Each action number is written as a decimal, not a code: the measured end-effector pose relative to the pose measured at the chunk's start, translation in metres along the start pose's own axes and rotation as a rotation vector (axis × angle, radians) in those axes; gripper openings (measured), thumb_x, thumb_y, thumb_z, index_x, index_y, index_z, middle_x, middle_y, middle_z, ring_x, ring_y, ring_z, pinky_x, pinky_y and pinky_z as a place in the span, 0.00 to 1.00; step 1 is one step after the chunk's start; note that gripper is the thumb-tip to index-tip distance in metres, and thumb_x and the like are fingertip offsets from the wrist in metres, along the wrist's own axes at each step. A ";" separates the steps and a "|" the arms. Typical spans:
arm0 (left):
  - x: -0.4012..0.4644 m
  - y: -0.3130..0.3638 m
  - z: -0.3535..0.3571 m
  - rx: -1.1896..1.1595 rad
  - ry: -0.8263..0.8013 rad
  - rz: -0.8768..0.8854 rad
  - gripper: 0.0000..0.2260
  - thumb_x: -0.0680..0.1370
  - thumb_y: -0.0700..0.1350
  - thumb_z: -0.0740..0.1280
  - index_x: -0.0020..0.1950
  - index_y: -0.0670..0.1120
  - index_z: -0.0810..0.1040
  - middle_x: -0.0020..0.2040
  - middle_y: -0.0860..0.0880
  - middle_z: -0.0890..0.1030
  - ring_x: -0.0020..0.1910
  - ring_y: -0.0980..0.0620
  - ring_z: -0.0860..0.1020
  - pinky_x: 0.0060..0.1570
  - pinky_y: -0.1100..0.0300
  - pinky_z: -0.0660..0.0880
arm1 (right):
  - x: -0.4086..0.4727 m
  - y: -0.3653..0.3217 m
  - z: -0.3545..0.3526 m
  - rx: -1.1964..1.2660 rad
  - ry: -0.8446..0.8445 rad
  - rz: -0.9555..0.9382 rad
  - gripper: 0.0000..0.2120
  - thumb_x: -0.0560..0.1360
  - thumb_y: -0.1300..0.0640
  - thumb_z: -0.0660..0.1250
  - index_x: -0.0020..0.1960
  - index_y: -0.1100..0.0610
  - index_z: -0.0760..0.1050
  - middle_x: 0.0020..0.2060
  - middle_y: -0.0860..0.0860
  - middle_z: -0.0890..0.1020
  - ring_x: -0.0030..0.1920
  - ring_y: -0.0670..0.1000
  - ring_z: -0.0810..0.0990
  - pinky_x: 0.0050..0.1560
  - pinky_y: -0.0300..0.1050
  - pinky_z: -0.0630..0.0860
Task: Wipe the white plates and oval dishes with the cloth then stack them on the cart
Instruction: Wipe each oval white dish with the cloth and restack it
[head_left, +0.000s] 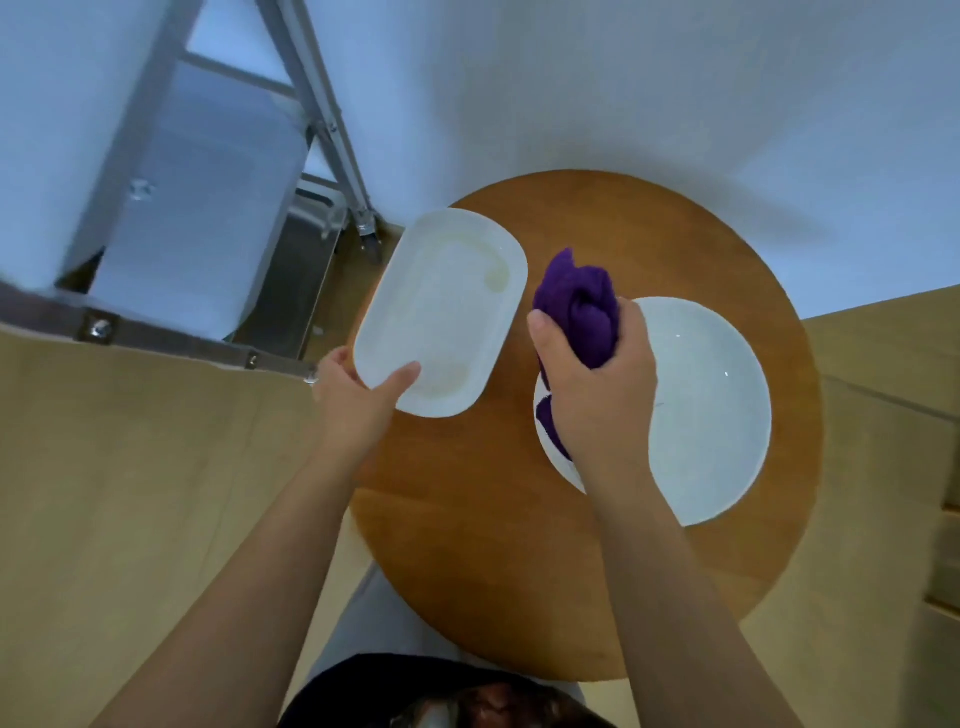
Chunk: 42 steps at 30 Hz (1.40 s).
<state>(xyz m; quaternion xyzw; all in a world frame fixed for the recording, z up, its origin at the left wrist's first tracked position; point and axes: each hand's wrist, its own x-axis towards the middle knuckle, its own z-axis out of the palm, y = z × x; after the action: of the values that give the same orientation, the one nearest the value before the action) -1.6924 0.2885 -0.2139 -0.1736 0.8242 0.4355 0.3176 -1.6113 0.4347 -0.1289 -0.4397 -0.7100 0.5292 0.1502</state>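
Item one, the oval dish (441, 312): white, shallow, with a faint yellowish smear along the inside near its far end. I have it in my left hand (358, 400), gripped at its near end, thumb lying over the rim and fingers underneath. It hangs tilted over the left edge of the round table (467, 545), partly out past the wood.

Item two, the cloth (579, 306): purple, bunched into a wad. My right hand (597, 395) is clenched around it, with folds sticking out above the knuckles and a tail of it showing below the palm. The wad sits just beside the dish's right edge; I cannot tell whether the two touch.

Item three, the round plate (711, 410): white, lying flat on the right half of the table, directly under my right hand and forearm. Its left part is hidden by the hand.

Item four, the table: round, brown wood, set against a white wall (623, 78).

Item five, the cart (218, 249): metal, with a steel frame and a shelf, standing to the left of the table, its caster (369, 236) near the dish's far end. Nothing stacked on it that I can see.

Item six, the floor (130, 493): pale wood boards.
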 end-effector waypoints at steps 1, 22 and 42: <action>0.004 -0.002 0.004 -0.077 -0.081 -0.055 0.34 0.72 0.54 0.73 0.72 0.50 0.59 0.67 0.47 0.69 0.63 0.45 0.71 0.59 0.45 0.75 | -0.001 0.000 0.005 -0.008 -0.013 0.001 0.14 0.71 0.48 0.73 0.51 0.43 0.69 0.40 0.36 0.75 0.44 0.31 0.75 0.35 0.26 0.72; 0.040 -0.015 -0.006 0.319 -0.030 0.406 0.22 0.83 0.51 0.51 0.77 0.49 0.57 0.74 0.47 0.66 0.72 0.45 0.65 0.69 0.43 0.65 | -0.025 0.038 0.031 0.225 -0.046 0.550 0.17 0.76 0.44 0.65 0.62 0.47 0.68 0.50 0.45 0.79 0.48 0.47 0.79 0.36 0.37 0.75; 0.009 0.016 -0.029 0.235 0.079 0.397 0.13 0.83 0.45 0.55 0.41 0.45 0.71 0.34 0.52 0.71 0.32 0.57 0.69 0.32 0.66 0.64 | -0.048 0.047 0.013 0.351 -0.069 0.506 0.06 0.76 0.44 0.64 0.52 0.39 0.70 0.42 0.37 0.80 0.42 0.40 0.81 0.31 0.31 0.75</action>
<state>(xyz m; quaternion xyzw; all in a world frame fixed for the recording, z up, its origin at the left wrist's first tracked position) -1.7191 0.2732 -0.1981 0.0131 0.8990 0.3833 0.2116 -1.5712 0.3920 -0.1635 -0.5514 -0.4806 0.6790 0.0631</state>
